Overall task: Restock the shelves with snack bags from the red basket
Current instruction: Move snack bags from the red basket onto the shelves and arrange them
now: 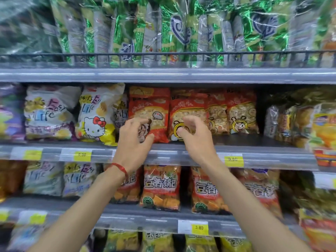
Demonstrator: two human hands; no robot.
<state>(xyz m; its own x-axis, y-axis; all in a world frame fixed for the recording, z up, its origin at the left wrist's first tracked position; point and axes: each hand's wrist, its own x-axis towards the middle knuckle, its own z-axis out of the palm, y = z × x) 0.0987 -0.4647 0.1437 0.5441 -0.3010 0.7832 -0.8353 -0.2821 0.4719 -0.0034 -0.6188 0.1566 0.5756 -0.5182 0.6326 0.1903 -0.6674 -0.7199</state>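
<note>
Both my hands are raised to the middle shelf (181,155), in front of a row of red-orange snack bags. My left hand (133,140), with a red string at the wrist, hovers with fingers spread before the leftmost red-orange bag (151,108). My right hand (195,135) is curled loosely before the second red-orange bag (187,111), fingers apart, holding nothing. Two more bags (241,115) of the same kind stand to the right. The red basket is out of view.
White cartoon-cat bags (98,115) stand left of the red ones. A gap (261,113) on the shelf lies to their right, then yellow packs (300,122). Green foil bags (163,30) fill the top shelf behind a wire rail. Orange bags (161,188) sit on the shelf below.
</note>
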